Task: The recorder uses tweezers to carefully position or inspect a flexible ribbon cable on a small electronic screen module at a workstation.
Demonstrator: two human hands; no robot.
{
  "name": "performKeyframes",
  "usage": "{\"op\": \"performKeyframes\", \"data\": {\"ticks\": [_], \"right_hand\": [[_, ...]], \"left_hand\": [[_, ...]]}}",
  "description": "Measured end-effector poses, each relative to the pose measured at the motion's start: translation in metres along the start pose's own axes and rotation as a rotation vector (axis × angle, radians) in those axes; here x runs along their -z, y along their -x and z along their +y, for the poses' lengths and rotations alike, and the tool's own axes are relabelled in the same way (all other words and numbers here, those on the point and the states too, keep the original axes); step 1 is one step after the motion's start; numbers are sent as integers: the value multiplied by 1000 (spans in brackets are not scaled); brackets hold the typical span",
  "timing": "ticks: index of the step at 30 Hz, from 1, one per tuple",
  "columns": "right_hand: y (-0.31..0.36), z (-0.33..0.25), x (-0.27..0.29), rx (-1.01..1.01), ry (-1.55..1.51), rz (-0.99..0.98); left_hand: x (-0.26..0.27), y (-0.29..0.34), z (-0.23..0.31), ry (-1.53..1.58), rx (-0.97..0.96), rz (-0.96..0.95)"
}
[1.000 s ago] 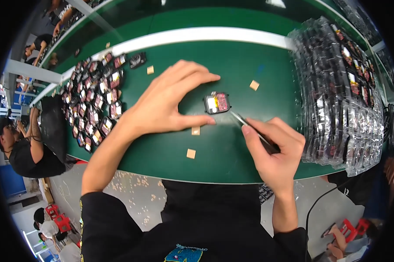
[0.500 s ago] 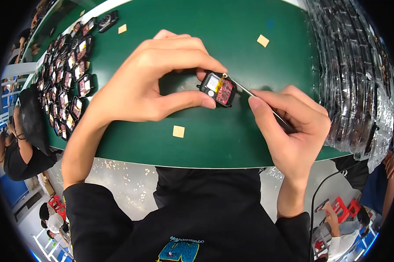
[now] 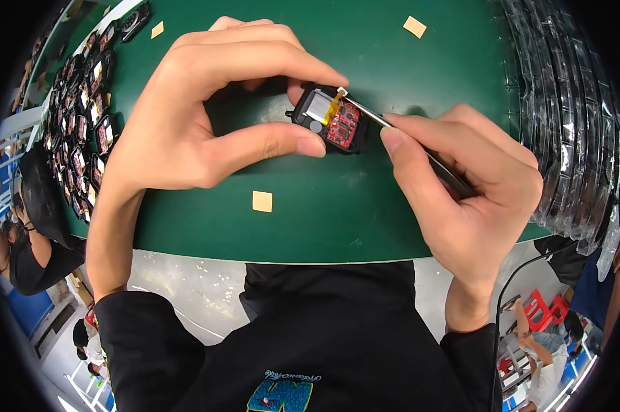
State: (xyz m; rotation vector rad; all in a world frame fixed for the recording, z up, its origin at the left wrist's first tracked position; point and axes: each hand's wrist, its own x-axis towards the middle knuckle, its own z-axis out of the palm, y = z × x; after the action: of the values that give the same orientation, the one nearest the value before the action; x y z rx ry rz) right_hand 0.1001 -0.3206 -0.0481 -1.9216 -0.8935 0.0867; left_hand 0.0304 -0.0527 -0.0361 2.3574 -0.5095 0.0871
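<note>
My left hand (image 3: 207, 103) pinches a small black device case (image 3: 299, 113) by its edges, with the index finger at its top corner and the thumb at its lower left. The open case shows a silver battery cell (image 3: 317, 106), a red circuit board (image 3: 344, 126) and a yellow flex strip (image 3: 333, 108). At the strip's upper end sits a small white piece (image 3: 342, 91). My right hand (image 3: 468, 172) is closed round a slim pointed tool (image 3: 373, 117) with a silver tip and dark body. Its tip meets the case's upper edge beside the white piece; whether they touch I cannot tell.
Many similar open cases (image 3: 83, 123) crowd the green table's left side. Stacked clear plastic trays (image 3: 564, 123) line the right. Small cream squares (image 3: 262, 201) lie on the table (image 3: 323, 226). Other people (image 3: 42, 240) are beyond the left and right edges.
The case and both hands have shifted up and left in view, and the table things have moved with the view. The tool tip remains at the case's upper edge.
</note>
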Motion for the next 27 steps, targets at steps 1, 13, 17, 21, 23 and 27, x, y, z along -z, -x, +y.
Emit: {"op": "performKeyframes", "data": {"ticks": [1, 13, 17, 21, 23, 27], "right_hand": [[0, 1, 2, 24, 15, 6], [2, 3, -4, 167, 108, 60], [1, 5, -9, 170, 85, 62], [-1, 2, -4, 154, 58, 31], [0, -1, -2, 73, 2, -20], [0, -1, 0, 63, -2, -51]], "left_hand": [[-1, 0, 1, 1, -1, -2], [-2, 0, 0, 4, 30, 45], [2, -2, 1, 27, 23, 2], [7, -3, 0, 67, 38, -40], [11, -1, -5, 78, 34, -68], [14, -1, -8, 80, 18, -121]]}}
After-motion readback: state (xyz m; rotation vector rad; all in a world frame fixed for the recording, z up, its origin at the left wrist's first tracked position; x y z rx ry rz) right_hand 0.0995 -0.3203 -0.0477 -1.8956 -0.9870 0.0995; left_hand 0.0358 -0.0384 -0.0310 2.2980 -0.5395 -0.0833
